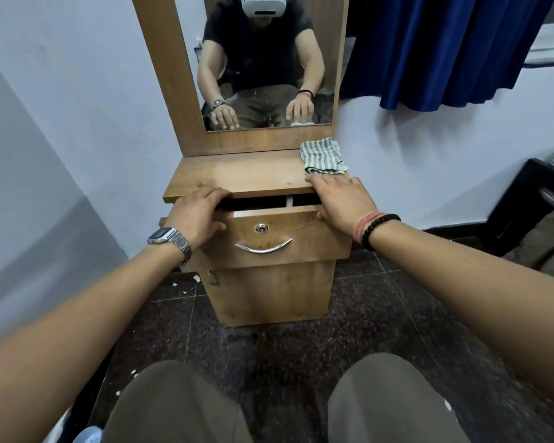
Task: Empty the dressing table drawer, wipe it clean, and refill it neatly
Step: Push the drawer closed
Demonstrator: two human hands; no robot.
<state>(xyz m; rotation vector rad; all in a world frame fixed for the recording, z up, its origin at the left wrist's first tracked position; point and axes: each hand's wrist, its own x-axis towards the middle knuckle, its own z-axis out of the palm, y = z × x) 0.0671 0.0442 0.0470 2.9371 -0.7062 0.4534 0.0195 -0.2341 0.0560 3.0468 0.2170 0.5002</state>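
Both hands grasp the partly open drawer [263, 238] of the dressing table [237, 174], the left hand [199, 215] curled over its top left edge, the right hand [339, 199] gripping the top right corner, fingers reaching the tabletop, with the striped cloth [323, 156] lying just beyond below the mirror [263, 59].

both hands [202, 212] [343, 203] forward, fingers [320, 183] curled.
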